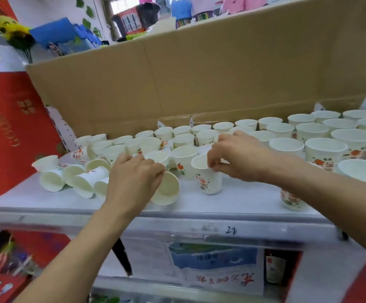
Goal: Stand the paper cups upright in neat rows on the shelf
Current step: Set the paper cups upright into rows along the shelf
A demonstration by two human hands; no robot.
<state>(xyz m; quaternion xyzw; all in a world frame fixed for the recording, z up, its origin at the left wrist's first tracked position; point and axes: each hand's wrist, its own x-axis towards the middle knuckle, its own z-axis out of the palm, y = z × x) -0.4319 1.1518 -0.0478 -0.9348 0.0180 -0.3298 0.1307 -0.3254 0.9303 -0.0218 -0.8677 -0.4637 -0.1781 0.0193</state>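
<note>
Many white paper cups with orange fruit print cover the white shelf [243,200]. Upright cups [325,149] stand in rows at the right and back. Several cups [83,178] lie on their sides at the left. My left hand [131,180] grips a tilted cup [166,189] whose mouth faces me, near the shelf's front. My right hand [239,156] pinches the rim of an upright cup [207,176] at the shelf's middle. One more upright cup [292,200] stands under my right forearm by the front edge.
A tall cardboard sheet [199,79] backs the shelf. A red box [7,132] stands at the left end. A white bowl-like rim [363,171] shows at the right. Below the shelf edge are printed packages [215,263] and red goods.
</note>
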